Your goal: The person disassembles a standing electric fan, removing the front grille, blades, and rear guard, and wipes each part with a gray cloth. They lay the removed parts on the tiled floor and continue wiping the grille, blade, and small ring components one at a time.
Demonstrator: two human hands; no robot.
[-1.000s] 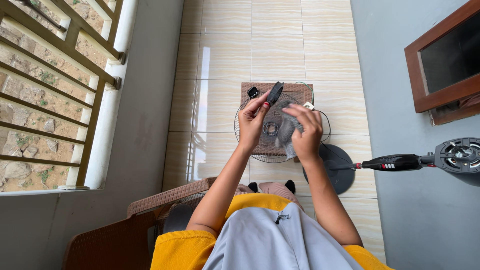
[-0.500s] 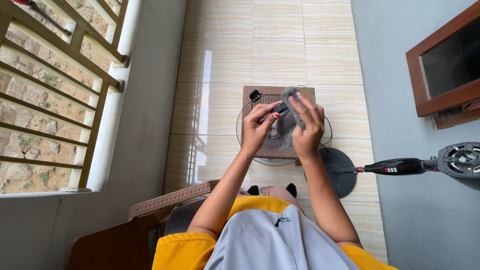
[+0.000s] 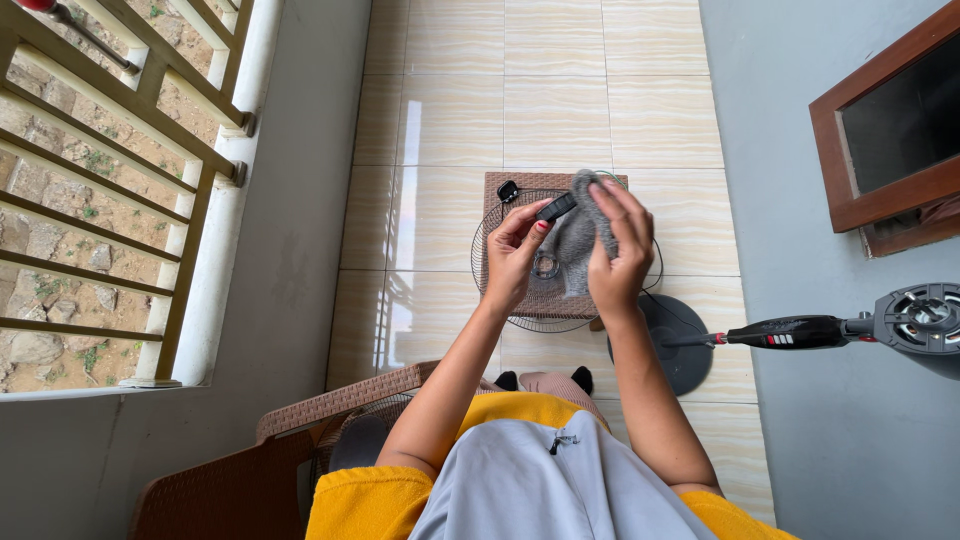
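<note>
Above tiled floor [image 3: 560,110], right hand [image 3: 615,255] grips grey cloth [image 3: 575,240], fingers curled.

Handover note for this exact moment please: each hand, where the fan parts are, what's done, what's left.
Left hand: pinches a small black part.
Right hand: holds a grey cloth against that part.
Wire fan grille lies flat on the wicker stool; another small black piece sits at the stool's far corner.
Fan stand lies on the floor to the right, grille off.
Done: fan partly dismantled.
Left: the grille looks untouched.

One grey cloth [image 3: 578,240], one wire fan guard [image 3: 520,318], two small black parts [image 3: 556,207].
</note>
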